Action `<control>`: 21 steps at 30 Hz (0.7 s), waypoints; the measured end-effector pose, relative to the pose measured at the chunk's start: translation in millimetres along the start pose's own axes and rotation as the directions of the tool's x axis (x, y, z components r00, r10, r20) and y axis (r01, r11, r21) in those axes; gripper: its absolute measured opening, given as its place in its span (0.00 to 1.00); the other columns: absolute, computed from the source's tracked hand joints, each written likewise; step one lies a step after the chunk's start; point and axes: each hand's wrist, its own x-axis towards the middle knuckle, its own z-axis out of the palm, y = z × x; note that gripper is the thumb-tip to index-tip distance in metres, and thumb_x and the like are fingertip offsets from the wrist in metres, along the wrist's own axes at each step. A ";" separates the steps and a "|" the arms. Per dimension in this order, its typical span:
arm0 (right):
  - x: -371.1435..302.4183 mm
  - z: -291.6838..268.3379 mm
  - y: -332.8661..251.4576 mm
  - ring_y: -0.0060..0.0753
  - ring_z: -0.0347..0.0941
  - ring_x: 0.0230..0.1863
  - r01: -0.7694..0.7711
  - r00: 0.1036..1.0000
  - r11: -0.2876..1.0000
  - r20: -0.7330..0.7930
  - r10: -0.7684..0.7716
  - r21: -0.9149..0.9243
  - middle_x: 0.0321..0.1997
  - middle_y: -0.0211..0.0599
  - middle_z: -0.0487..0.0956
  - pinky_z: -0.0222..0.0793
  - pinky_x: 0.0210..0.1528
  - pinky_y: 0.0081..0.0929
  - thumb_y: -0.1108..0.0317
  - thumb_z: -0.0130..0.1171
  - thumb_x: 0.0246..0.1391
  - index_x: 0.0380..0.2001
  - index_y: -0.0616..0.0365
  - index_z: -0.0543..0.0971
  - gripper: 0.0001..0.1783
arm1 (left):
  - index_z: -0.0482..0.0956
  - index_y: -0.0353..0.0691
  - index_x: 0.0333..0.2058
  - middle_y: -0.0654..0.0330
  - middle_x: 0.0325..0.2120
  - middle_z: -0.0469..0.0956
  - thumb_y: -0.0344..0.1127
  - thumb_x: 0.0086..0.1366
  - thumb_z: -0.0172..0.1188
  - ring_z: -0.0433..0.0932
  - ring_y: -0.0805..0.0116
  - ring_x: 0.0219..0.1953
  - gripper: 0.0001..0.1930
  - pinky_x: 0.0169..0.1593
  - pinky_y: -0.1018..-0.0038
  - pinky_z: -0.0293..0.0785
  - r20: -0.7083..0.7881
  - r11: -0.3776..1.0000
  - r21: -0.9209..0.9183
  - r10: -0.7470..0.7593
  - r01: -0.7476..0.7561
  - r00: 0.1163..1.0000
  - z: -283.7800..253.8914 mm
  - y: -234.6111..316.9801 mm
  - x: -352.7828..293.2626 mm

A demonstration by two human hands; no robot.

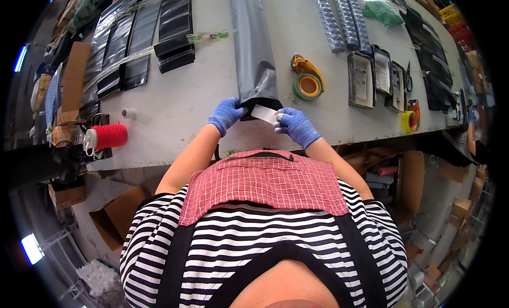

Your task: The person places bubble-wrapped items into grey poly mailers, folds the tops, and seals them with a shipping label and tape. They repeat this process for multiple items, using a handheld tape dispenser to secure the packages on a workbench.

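A long grey plastic mailing bag (253, 48) lies lengthwise on the table, its near end showing a black inside or flap. My left hand (227, 116), in a blue glove, closes on the left corner of that near end. A white strip (264, 114) sticks out at the black end. On its right side my right hand (297, 126), also blue-gloved, pinches the strip between thumb and fingers. Whether the strip is attached to the flap or comes from inside, I cannot tell. A tape dispenser (307, 80) with green and orange rings lies to the right of the bag.
The pale table (207, 90) carries black plastic bags (176, 29) at the left and bubble-wrap rolls (328, 22) at the far right. Open boxes (362, 80), scissors (409, 77) and yellow tape (409, 121) sit at the right. A red bottle (108, 136) lies near the left edge.
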 end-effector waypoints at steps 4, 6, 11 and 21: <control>20.6 22.0 18.9 0.39 0.80 0.36 0.101 0.961 0.987 -0.270 -0.064 0.124 0.38 0.42 0.77 0.83 0.39 0.32 0.75 0.49 0.62 0.46 0.65 0.72 0.10 | 0.80 0.34 0.40 0.58 0.26 0.80 0.34 0.61 0.62 0.75 0.68 0.28 0.11 0.37 0.71 0.73 0.024 0.998 -0.055 0.016 -0.015 1.000 -0.5 -6.2 -0.7; 26.8 43.3 15.1 0.39 0.80 0.38 0.153 0.979 0.963 -0.164 -0.118 0.220 0.40 0.43 0.77 0.83 0.42 0.32 0.76 0.47 0.62 0.46 0.65 0.72 0.11 | 0.79 0.33 0.40 0.57 0.26 0.80 0.34 0.61 0.62 0.75 0.68 0.28 0.12 0.37 0.71 0.73 0.022 0.995 -0.096 0.038 -0.035 0.999 1.3 -14.0 2.0; 74.6 72.3 21.0 0.37 0.79 0.39 0.380 0.899 0.870 -0.347 -0.268 0.313 0.42 0.44 0.79 0.81 0.41 0.29 0.73 0.48 0.65 0.48 0.63 0.73 0.11 | 0.79 0.34 0.39 0.59 0.27 0.81 0.35 0.61 0.62 0.77 0.68 0.29 0.11 0.37 0.71 0.74 0.072 0.999 -0.016 0.050 -0.049 0.996 -3.5 -0.5 -1.0; 63.9 53.7 28.0 0.36 0.79 0.38 0.272 0.950 0.916 -0.232 -0.207 0.295 0.37 0.36 0.79 0.80 0.40 0.29 0.76 0.51 0.61 0.44 0.61 0.73 0.09 | 0.79 0.44 0.37 0.65 0.25 0.76 0.47 0.65 0.61 0.76 0.72 0.25 0.13 0.30 0.72 0.76 0.297 0.725 -0.608 -0.171 0.325 0.939 -27.1 13.7 -0.4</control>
